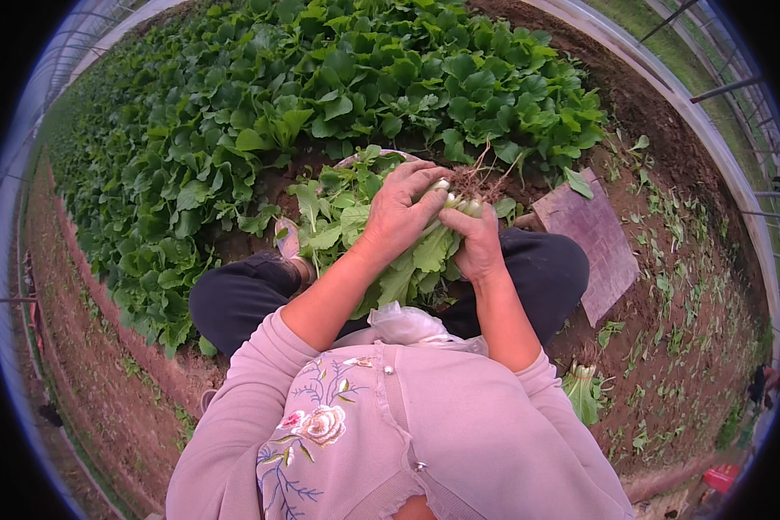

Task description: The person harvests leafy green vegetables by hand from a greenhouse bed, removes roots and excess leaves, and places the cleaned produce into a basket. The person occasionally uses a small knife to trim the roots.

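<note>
My left hand (pixel 400 208) and my right hand (pixel 478 240) are both closed around a bunch of leafy greens (pixel 432 250), just below its muddy roots. The white stem bases show between my fingers, and the tangled roots (pixel 474 182) point up and to the right. The leaves hang down towards my lap. More loose greens (pixel 325 224) lie to the left of the bunch, in front of a pale curved rim (pixel 380 155) that is mostly hidden. A clear plastic bag (pixel 406 325) rests at my waist.
Dense leafy plants (pixel 338 71) grow ahead and to the left. A flat board (pixel 591 240) lies by my right knee, a loose leaf on its far end. Behind it, a tied bunch of greens (pixel 582 393) is on soil strewn with scraps. A greenhouse frame (pixel 728 89) curves around.
</note>
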Demonstrator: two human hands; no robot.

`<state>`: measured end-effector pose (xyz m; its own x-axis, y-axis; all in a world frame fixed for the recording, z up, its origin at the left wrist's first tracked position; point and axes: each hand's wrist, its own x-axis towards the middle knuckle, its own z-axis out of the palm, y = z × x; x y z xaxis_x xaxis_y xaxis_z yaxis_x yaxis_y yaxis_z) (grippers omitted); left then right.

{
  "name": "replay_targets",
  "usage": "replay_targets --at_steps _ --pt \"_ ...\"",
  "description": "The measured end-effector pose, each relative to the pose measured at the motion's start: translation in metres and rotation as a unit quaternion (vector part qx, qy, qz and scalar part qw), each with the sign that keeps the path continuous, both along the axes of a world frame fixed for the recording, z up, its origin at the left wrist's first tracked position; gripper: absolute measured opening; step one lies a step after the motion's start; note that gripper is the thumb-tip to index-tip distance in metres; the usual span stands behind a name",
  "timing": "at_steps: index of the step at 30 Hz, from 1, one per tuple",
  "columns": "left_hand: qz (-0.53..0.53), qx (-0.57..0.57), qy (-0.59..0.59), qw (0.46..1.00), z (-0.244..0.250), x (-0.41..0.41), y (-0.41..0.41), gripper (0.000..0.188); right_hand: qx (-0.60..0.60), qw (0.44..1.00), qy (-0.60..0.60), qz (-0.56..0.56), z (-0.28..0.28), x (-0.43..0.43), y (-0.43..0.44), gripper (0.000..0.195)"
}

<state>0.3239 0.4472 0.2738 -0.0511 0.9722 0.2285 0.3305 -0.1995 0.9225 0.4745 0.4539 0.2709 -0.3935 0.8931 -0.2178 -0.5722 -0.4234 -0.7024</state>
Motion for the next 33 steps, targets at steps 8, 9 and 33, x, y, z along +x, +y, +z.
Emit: replay_targets --at_steps 8,9,33 --pt "-0.021 -0.014 -0.014 1.000 -0.013 0.002 0.000 0.032 -0.030 0.999 0.003 0.028 -0.012 -0.002 0.008 0.048" --pt "-0.044 -0.024 -0.019 0.999 -0.013 0.000 0.002 0.031 -0.032 0.999 -0.001 0.021 -0.016 -0.002 0.008 0.050" --pt "-0.201 -0.271 0.671 0.660 -0.299 -0.338 0.225 0.021 -0.125 0.954 -0.266 -0.061 -0.037 -0.056 0.057 0.050"
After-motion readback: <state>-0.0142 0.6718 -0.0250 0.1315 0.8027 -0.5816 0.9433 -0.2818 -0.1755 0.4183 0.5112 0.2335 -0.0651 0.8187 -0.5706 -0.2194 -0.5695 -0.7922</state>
